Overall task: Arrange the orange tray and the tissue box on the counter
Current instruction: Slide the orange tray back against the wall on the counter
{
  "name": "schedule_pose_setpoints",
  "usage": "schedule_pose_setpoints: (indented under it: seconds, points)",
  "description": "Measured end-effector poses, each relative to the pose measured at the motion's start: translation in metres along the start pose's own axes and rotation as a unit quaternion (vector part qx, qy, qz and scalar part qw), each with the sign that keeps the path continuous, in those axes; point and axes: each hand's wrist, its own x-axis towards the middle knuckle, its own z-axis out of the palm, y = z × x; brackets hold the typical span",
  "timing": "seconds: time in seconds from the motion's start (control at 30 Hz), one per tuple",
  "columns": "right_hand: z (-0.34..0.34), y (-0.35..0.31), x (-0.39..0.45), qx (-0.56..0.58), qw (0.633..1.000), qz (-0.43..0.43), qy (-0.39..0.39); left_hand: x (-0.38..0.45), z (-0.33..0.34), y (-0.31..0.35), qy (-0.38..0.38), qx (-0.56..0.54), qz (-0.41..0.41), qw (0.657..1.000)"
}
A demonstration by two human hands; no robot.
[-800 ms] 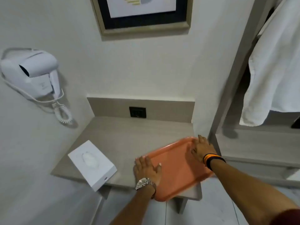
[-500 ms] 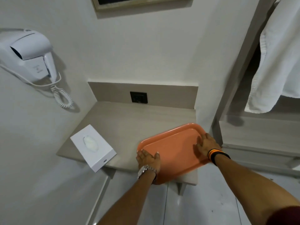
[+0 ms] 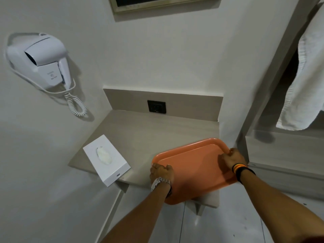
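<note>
An orange tray (image 3: 192,165) lies askew on the right front of the beige counter (image 3: 149,134), its near corner hanging over the front edge. My left hand (image 3: 162,172) grips the tray's left rim, fingers curled over it. My right hand (image 3: 231,158) grips the far right rim near the wall. A white tissue box (image 3: 107,159) with a tissue showing in its slot sits at the counter's left front corner, turned at an angle and overhanging the edge.
A white wall-mounted hair dryer (image 3: 40,62) with a coiled cord hangs on the left wall. A black socket (image 3: 156,106) sits in the backsplash. A white towel (image 3: 308,88) hangs at right above a lower shelf (image 3: 284,151). A picture frame (image 3: 157,4) hangs above.
Both hands have curled from flat on the tray to gripping its rims. The tray has shifted slightly on the counter. The camera view has dropped and moved closer.
</note>
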Motion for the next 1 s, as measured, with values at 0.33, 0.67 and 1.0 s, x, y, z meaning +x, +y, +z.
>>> schedule_pose_setpoints:
  seconds: [0.33, 0.67, 1.0]
  points:
    - [0.026, -0.068, 0.006, 0.154, 0.987, 0.020, 0.026, 0.091, -0.090, 0.045, 0.046, -0.025, 0.062, 0.997]
    - [0.108, -0.139, 0.036, 0.210, 0.971, 0.093, 0.068, 0.240, -0.156, 0.064, -0.018, -0.074, 0.122, 0.990]
    - [0.140, -0.143, 0.053, 0.221, 0.962, 0.114, 0.115, 0.299, -0.142, 0.051, -0.068, -0.119, 0.142, 0.980]
